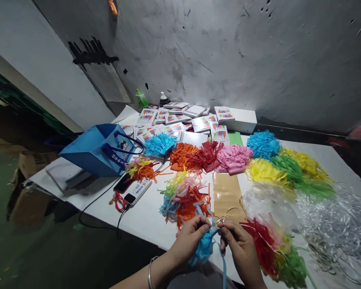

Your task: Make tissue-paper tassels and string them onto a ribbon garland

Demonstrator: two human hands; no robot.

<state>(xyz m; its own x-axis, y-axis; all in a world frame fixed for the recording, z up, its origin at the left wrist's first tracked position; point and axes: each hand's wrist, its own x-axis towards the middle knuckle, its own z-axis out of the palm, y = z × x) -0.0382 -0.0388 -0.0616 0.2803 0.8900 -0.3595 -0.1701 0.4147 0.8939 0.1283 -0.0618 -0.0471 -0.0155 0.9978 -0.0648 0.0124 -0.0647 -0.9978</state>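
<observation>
At the near edge of the white table [144, 218], the left hand [190, 237] and the right hand [240, 245] meet over a blue paper tassel [203, 247]. The left-hand fingers are pinched closed on the top of the tassel; the right-hand fingers are closed on its upper end and on a thin white tie [225, 214] that loops up from the pinch point. The tassel hangs between the wrists, with one blue strip trailing down past the table edge. A bangle [150, 273] sits on the left wrist. Just beyond the hands lies a mixed heap of finished tassels [183, 194], beside a tan sheet [227, 192]. To the right are red and green tassels [273, 249] and a mass of clear plastic bags [333, 224]. Farther back, single-colour tassel piles [233, 158] form a row. To the left stand a blue gift bag [98, 150], a phone [123, 182] and a power bank [137, 192]. Printed cards [176, 118] lie near the wall.
</observation>
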